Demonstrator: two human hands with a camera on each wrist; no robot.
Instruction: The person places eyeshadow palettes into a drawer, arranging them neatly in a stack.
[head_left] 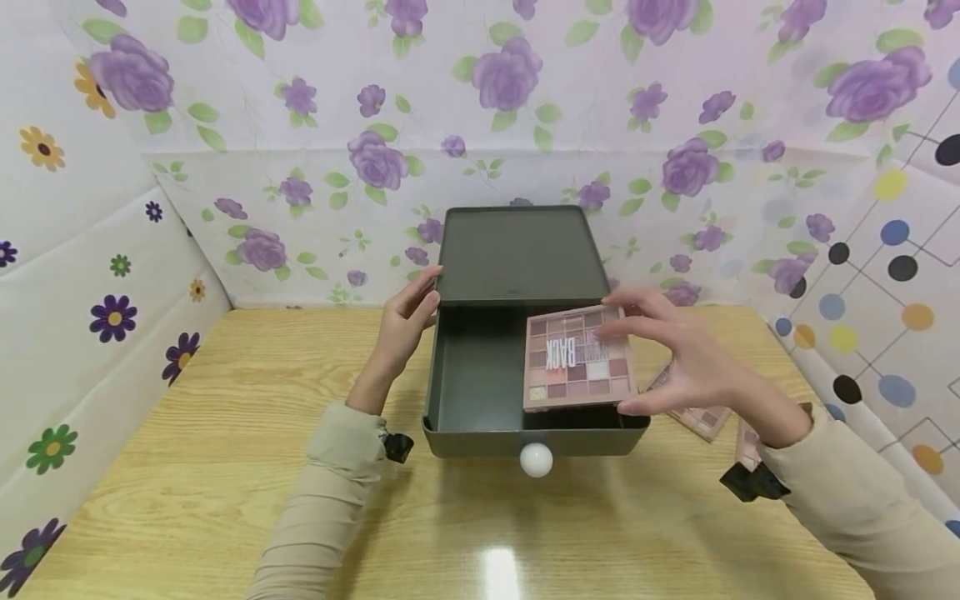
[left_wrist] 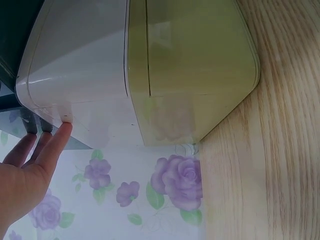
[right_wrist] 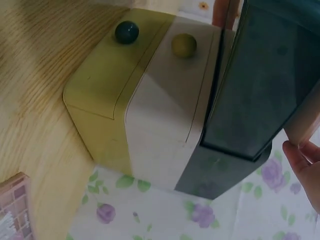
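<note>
1. Well, the pink palette (head_left: 579, 357) is up over the right part of the open dark drawer (head_left: 480, 375); whether it touches the rim, I can't tell.
2. The right hand (head_left: 678, 350) pinches it, thumb at the near right corner, fingertips at the far edge. The left hand (head_left: 402, 329), fingers loosely extended, rests against the side of the cabinet (head_left: 521, 254).
3. It looks light and stiff to me, its glossy lid probably slippery and the powders inside likely to crack if dropped.
4. Opposite edges seem the safest hold; I'd avoid squeezing the lid's middle.
5. The right wrist view shows what the head view hides: a yellow drawer (right_wrist: 95, 90) and a white drawer (right_wrist: 160, 90), both closed, beneath the dark one.
6. Only the head view shows the palette's face; the left wrist view instead gives fingertips meeting the cabinet's side.
</note>
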